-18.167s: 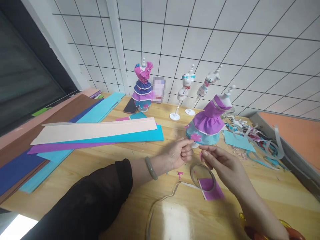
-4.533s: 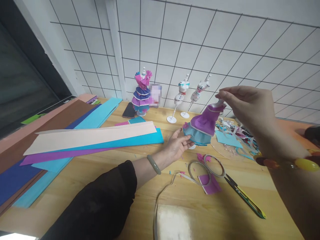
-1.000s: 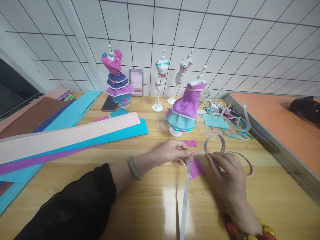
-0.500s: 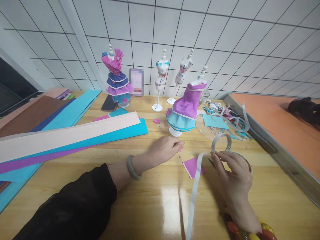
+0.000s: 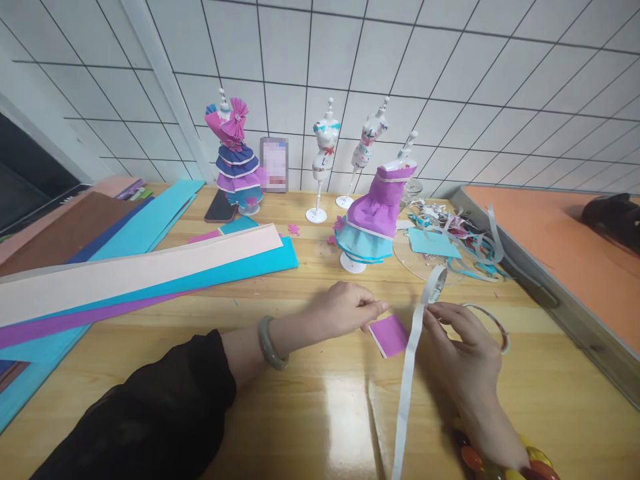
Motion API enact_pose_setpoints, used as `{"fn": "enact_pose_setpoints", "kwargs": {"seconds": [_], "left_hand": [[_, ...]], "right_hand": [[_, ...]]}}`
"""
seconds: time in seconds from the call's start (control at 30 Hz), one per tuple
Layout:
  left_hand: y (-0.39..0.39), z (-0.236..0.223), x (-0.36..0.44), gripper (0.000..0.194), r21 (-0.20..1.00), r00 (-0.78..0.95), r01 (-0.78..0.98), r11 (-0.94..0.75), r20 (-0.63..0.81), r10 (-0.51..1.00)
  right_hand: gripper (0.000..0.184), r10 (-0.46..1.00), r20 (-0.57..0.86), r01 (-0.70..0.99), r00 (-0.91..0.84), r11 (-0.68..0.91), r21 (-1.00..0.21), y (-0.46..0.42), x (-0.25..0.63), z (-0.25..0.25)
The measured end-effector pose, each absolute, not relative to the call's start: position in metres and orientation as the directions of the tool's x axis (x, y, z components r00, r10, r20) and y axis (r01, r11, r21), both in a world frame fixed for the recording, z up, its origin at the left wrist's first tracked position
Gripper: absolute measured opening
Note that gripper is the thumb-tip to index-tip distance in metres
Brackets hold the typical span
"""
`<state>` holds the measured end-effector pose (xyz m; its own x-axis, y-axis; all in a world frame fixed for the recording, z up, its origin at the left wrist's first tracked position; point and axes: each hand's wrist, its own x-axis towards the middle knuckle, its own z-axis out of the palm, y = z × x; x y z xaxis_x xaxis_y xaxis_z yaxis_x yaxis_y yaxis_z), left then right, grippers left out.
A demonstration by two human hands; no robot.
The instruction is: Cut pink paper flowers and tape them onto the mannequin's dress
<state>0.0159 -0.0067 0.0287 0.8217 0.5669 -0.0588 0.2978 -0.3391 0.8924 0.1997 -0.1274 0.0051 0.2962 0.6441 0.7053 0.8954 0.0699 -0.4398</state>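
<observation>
My right hand (image 5: 463,350) pinches a roll of white tape (image 5: 440,283) by its lower edge. From the roll a long loose strip runs down toward me and out of view at the bottom. My left hand (image 5: 345,310) is closed, its fingertips at the upper left edge of a small purple paper square (image 5: 390,336). What lies between those fingers is hidden. Just beyond both hands stands a mini dress form in a purple and turquoise paper dress (image 5: 375,207). Pink paper flowers (image 5: 294,230) lie left of it.
Long crepe paper sheets (image 5: 150,267) cover the left side. Two bare dress forms (image 5: 326,143) and a form in a tiered dress (image 5: 237,167) stand by the tiled wall. Scraps (image 5: 470,240) lie at back right, near an orange mat (image 5: 545,227). Another ring-shaped roll (image 5: 500,330) sits behind my right hand.
My left hand has moved right and down to the purple square. Two pink flowers now lie farther left and back. The tape roll has turned more edge-on, and its strip has swung right.
</observation>
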Motion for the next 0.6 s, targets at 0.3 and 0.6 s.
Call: {"fn": "enact_pose_setpoints", "kwargs": {"seconds": [0.3, 0.6], "left_hand": [[-0.0114, 0.0286, 0.0228, 0.042, 0.859, 0.935, 0.043, 0.510, -0.213, 0.282], [-0.0146, 0.0362, 0.0195, 0.032, 0.795, 0.960, 0.031, 0.606, -0.193, 0.205]], "right_hand": [[0.010, 0.720, 0.651, 0.910, 0.239, 0.068, -0.409, -0.1295, 0.2030, -0.0033], [0.012, 0.739, 0.636, 0.929, 0.224, 0.037, -0.369, -0.1281, 0.2018, -0.0017]]}}
